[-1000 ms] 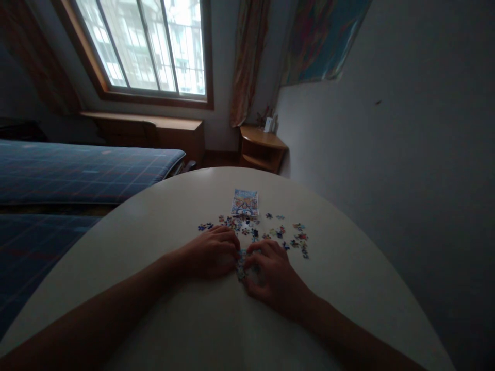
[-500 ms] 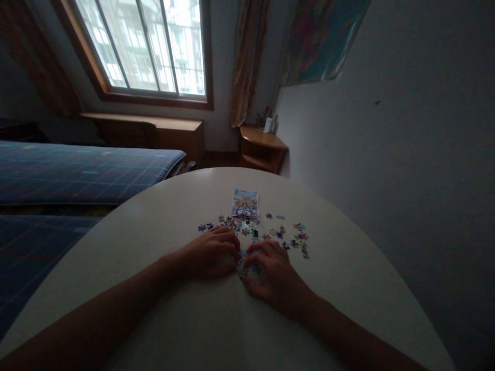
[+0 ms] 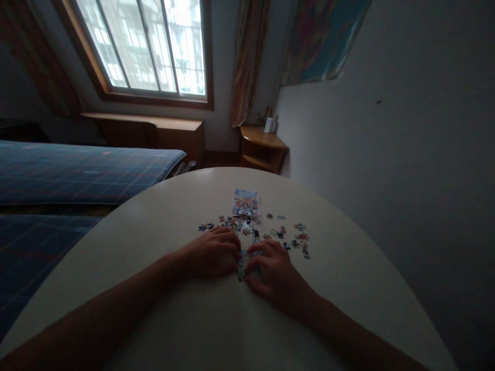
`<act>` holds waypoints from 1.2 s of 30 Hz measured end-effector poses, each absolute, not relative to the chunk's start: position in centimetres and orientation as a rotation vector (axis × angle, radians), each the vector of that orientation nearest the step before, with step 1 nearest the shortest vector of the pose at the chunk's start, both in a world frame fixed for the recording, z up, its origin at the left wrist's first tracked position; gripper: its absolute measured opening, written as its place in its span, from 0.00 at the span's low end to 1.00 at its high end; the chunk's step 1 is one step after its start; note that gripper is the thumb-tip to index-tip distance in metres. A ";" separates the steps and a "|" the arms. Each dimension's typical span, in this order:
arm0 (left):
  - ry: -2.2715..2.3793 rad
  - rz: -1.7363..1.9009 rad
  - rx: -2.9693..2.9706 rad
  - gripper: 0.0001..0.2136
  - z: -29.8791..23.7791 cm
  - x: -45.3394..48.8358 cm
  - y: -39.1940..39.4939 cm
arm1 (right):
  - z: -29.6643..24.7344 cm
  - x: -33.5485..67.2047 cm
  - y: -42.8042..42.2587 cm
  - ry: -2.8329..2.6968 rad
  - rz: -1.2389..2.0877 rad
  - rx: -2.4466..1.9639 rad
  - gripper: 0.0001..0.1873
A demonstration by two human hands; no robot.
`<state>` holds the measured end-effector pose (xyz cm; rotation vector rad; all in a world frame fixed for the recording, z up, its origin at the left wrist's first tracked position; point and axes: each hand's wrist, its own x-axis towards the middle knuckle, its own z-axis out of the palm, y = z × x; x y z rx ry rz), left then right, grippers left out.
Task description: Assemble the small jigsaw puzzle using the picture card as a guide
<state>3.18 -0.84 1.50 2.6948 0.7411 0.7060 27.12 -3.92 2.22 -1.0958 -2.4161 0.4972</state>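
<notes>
My left hand and my right hand rest side by side on the round white table, fingers curled and fingertips pressing on a small joined cluster of jigsaw pieces between them. Much of that cluster is hidden under my fingers. Just beyond my hands lie several loose coloured puzzle pieces, spread to the right. A small picture card lies flat behind them.
A bed with a blue checked cover stands left of the table. A wooden corner shelf and a low wooden cabinet sit under the window. A bare wall runs close along the table's right side.
My right hand has drawn slightly closer to the left, fingers tightening over the joined pieces. The loose pieces and the card have not moved.
</notes>
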 end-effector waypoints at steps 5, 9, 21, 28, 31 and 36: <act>0.761 0.692 2.682 0.06 1.5 3.2 -0.9 | 2.1 27.3 -3.9 -2.424 0.514 -1.079 0.04; 0.763 0.696 2.686 0.05 1.3 3.2 -0.9 | 2.0 27.4 -3.9 -2.418 0.509 -1.082 0.07; 0.741 0.703 2.697 0.06 1.2 3.2 -0.7 | 2.1 27.0 -3.8 -2.435 0.554 -1.098 0.10; 0.735 0.709 2.690 0.05 1.4 3.2 -0.8 | 1.8 27.1 -3.6 -2.428 0.503 -1.059 0.09; 0.742 0.721 2.680 0.04 1.7 3.3 -0.9 | 1.4 27.1 -3.5 -2.411 0.458 -1.039 0.09; 0.741 0.735 2.682 0.04 1.6 3.4 -0.9 | 1.1 27.1 -3.3 -2.410 0.436 -1.017 0.09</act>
